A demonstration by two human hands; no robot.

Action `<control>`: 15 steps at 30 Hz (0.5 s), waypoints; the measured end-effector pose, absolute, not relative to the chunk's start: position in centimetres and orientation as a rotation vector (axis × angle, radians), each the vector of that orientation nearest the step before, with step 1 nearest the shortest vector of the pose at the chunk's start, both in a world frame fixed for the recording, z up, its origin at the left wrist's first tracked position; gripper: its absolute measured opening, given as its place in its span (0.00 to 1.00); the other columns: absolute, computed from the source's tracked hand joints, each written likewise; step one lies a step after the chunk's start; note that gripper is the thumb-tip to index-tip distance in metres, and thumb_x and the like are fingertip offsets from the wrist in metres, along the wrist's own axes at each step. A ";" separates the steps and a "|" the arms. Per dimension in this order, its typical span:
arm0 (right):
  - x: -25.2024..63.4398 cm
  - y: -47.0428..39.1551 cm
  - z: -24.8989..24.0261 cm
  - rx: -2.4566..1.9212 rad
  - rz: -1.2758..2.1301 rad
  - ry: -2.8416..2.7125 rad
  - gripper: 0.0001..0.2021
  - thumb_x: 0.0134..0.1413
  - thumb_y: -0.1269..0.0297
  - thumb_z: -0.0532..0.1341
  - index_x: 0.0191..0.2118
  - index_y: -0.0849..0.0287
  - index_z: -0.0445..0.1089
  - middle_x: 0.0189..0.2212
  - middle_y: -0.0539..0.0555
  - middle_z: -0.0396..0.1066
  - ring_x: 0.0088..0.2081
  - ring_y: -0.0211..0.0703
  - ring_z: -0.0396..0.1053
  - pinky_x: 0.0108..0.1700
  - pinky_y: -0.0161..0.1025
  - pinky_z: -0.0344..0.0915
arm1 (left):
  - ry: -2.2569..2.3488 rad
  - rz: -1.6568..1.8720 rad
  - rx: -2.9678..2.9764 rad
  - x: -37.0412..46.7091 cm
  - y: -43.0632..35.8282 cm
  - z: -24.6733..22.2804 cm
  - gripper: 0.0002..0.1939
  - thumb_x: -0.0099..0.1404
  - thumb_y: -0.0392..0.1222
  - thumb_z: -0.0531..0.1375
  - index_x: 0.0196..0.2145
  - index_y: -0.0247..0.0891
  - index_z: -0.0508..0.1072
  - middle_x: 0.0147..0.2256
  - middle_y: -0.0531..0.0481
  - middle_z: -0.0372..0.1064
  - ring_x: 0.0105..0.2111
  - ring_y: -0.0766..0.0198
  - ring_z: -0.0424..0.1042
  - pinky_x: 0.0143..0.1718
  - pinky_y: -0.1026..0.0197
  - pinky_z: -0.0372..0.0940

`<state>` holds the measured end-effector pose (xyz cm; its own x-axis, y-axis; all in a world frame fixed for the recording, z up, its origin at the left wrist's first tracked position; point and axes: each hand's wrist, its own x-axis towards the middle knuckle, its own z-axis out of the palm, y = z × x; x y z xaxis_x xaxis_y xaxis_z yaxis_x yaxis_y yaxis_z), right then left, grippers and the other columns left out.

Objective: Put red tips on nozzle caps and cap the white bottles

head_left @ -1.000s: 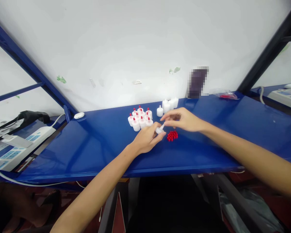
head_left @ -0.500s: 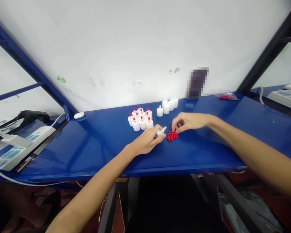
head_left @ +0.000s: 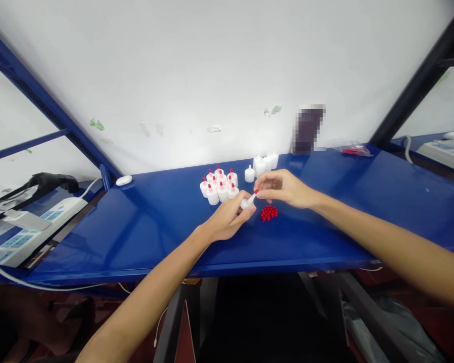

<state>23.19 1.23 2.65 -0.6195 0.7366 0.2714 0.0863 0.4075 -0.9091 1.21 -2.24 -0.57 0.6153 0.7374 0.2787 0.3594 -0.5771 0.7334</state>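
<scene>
My left hand point(head_left: 230, 217) is closed round a small white nozzle bottle point(head_left: 246, 203), tilted with its tip up to the right. Between the thumb and finger of my right hand point(head_left: 283, 189) is a red cap point(head_left: 256, 192), at the tip of the bottle's nozzle. Just below my right hand lies a cluster of loose red caps point(head_left: 268, 213) on the blue table. Left of and behind my left hand stand several white bottles with red caps point(head_left: 212, 195). Behind my right hand is an uncapped white bottle point(head_left: 249, 174) with several more white bottles point(head_left: 260, 168).
The blue table point(head_left: 144, 227) runs along a white wall. A white oval object point(head_left: 123, 180) lies at its back left, and a clear bag with red contents point(head_left: 354, 150) at the back right. Power strips point(head_left: 34, 232) and cables are at the far left.
My right hand has moved from the loose red caps up and left to the bottle's nozzle, bringing a red cap. My left hand keeps hold of the bottle, nearly still.
</scene>
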 end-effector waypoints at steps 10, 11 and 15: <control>22.6 1.0 2.3 -0.627 1.277 -1.830 0.10 0.52 0.60 0.70 0.35 0.60 0.73 0.21 0.46 0.70 0.21 0.32 0.65 0.24 0.34 0.62 | 0.839 0.812 2.142 1.2 -2.4 -0.5 0.15 0.74 0.54 0.49 0.42 0.38 0.62 0.26 0.57 0.56 0.24 0.68 0.54 0.27 0.63 0.51; 22.5 1.0 2.2 -0.620 1.280 -1.833 0.10 0.52 0.60 0.70 0.35 0.60 0.73 0.21 0.46 0.70 0.21 0.32 0.65 0.24 0.34 0.62 | 0.838 0.816 2.141 1.2 -2.4 -0.5 0.15 0.74 0.54 0.49 0.42 0.38 0.62 0.26 0.57 0.56 0.24 0.68 0.55 0.27 0.63 0.51; 22.3 0.9 2.1 -0.627 1.259 -1.819 0.11 0.52 0.59 0.70 0.36 0.60 0.72 0.22 0.46 0.70 0.20 0.32 0.64 0.24 0.34 0.61 | 0.844 0.839 2.157 1.3 -2.3 -0.6 0.18 0.74 0.56 0.48 0.40 0.38 0.62 0.27 0.56 0.57 0.26 0.67 0.55 0.30 0.62 0.53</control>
